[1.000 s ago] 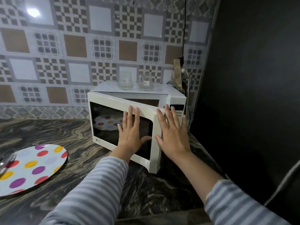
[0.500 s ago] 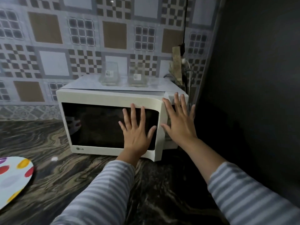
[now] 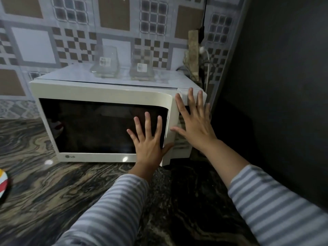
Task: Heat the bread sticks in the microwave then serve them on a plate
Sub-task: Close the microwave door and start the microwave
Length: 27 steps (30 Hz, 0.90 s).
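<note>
Both hands lie flat with the fingers straight and spread, gripping nothing: the left hand presses its palm against the dark window at the right end of the microwave door, thumb reaching to the door's right edge, while the right hand is spread over the control panel just right of the door. The microwave stands at the far side of the dark marbled counter, against the tiled wall, and its door looks pushed home or very nearly so. The bread sticks cannot be seen; the window is too dark to tell whether they are inside. Only a sliver of the dotted plate shows at the near left edge. Two clear glass containers sit on the oven's top, and a hard shove on the door could jolt them or slide the whole oven back toward the wall. A door not fully latched would probably keep the oven from starting. The right palm, spread across the panel, could press a wrong button by accident.
</note>
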Available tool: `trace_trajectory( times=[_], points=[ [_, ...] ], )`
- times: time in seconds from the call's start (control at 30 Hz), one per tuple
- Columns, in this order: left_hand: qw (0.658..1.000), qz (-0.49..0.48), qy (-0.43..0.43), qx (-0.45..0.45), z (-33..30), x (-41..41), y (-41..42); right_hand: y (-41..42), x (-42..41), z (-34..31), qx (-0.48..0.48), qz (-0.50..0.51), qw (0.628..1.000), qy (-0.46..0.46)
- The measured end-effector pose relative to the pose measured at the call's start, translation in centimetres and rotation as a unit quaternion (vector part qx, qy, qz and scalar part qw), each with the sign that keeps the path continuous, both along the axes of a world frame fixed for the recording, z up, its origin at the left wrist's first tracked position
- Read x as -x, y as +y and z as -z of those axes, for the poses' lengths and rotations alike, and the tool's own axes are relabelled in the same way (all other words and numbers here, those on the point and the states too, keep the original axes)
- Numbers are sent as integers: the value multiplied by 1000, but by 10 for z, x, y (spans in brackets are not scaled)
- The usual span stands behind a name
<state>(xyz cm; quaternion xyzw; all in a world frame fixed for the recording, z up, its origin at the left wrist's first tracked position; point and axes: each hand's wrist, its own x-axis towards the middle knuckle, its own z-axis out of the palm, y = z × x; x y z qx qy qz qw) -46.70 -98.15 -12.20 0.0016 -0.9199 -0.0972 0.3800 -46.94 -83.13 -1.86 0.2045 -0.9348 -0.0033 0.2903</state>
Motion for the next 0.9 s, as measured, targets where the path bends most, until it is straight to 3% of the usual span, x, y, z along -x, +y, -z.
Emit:
trace_trajectory(
  times=[0.43, 0.9],
  points=[
    [999, -39, 5, 18, 0, 13, 5, -1, 26, 12, -24, 2, 993, 118],
    [998, -54, -13, -21, -13, 23, 19, -13, 33, 15, 7, 22, 994, 107]
  ],
)
